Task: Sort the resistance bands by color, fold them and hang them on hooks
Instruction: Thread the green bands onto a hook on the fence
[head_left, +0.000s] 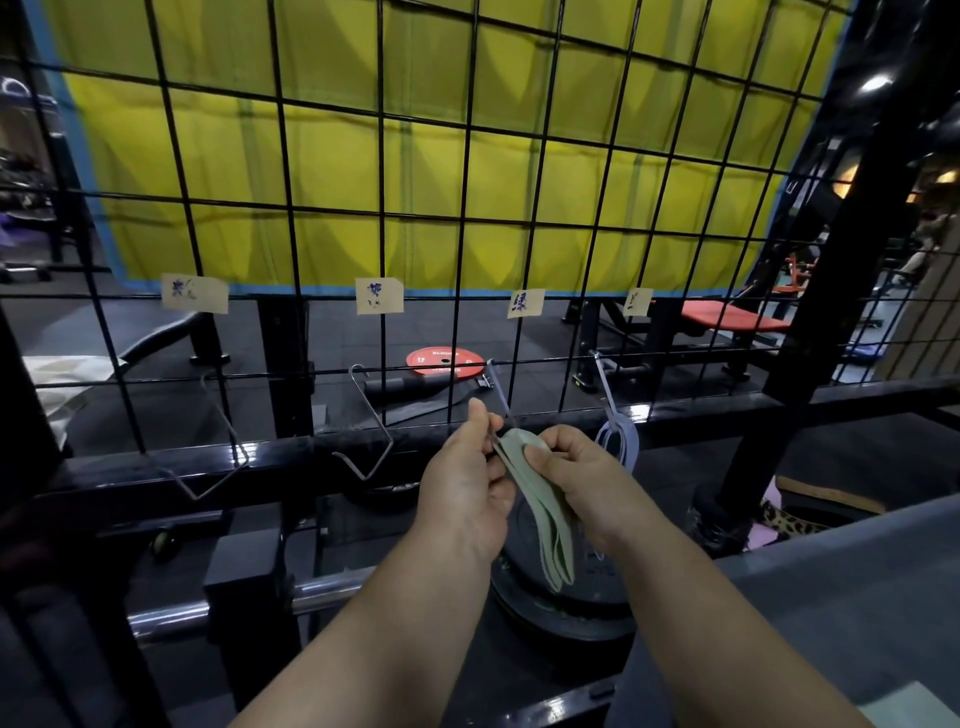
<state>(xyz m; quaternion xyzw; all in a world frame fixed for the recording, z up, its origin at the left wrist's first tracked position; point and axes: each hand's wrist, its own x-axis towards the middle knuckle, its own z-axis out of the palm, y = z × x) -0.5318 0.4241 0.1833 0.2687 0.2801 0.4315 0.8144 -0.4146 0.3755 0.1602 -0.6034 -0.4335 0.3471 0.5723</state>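
Dark gym equipment fills the foreground, with a grey surface (831, 597) seen at 4 o'clock and a black weight plate (561, 608) lying at 6 o'clock, directly below the hands. Just above it, the green band (540, 509), folded into several hanging layers, is held at its upper fold. The fingers of the right hand (576, 483) are curled round the top, while the same end is pinched between thumb and fingertips of the left hand (462, 488), right at the tip of the third hook (498, 395). Whether the wire is also caught in that pinch cannot be told.

The band is judged light, limp and rubbery, grippy rather than slick. Its layers would likely splay if released, so hold is best taken at the fold with all loops gathered, and the fold opened only enough to slip over the tip.

Just beside it, at 5 o'clock, a blue band (621, 441) hangs from the fourth hook (605, 384). Two bare hooks (374, 415) are seen at 7 and 8 o'clock. Further back, paper labels (525, 302) are fixed to the wire grid (467, 156) above the hooks. A red plate (444, 361) lies on the floor beyond, and a yellow curtain (363, 130) hangs at 12 o'clock.
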